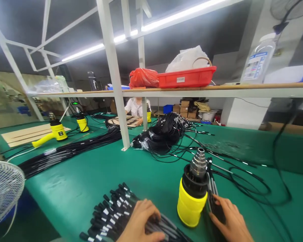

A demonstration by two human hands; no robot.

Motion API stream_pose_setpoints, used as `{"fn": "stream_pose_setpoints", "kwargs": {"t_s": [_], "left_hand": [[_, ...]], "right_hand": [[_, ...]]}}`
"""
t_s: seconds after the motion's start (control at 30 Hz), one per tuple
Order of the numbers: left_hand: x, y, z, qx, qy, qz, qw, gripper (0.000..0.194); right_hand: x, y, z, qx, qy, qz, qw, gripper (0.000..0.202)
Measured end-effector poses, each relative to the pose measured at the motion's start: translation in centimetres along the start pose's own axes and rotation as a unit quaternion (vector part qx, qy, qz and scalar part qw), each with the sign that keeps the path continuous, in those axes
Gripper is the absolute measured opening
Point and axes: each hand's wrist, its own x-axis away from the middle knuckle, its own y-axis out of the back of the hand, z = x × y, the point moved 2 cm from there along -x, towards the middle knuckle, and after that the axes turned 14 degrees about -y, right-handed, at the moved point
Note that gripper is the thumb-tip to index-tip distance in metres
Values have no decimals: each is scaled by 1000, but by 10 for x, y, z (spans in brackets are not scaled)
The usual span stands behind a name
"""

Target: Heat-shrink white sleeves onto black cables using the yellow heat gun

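Note:
My left hand (145,220) is curled over a bundle of black cables (116,208) at the near edge of the table. The ends of these cables carry black tips and white bands and fan out to the left. My right hand (231,220) has its thumb and fingers around a second group of black and grey cables (212,188). Between my hands a yellow heat gun (192,201) stands upright, its metal nozzle pointing up. It partly hides the cables by my right hand.
A large heap of black cables (164,134) lies past the heat gun, beside a white post (116,84). Loose cables trail right. More yellow heat guns (58,131) and a long cable bundle (73,153) are left, near a fan (5,191). A shelf (224,90) crosses above; a person (136,107) sits opposite.

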Motion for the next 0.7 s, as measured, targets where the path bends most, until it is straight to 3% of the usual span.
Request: {"fn": "stream_pose_setpoints", "kwargs": {"t_s": [0.07,0.27,0.37,0.53,0.7], "left_hand": [[2,-3,0,10,-9,20,1000,36],[8,-12,5,1,-17,21,1000,21],[8,-18,8,-62,-46,-14,997,14],[5,-18,1,-205,-112,-89,968,24],[8,-17,2,-232,-159,-152,948,32]], "right_hand": [[1,0,2,13,0,0,1000,43],[5,2,9,50,0,-5,999,43],[7,2,13,66,4,-13,998,42],[10,4,22,94,8,-24,995,35],[11,8,27,109,4,-33,993,34]]}}
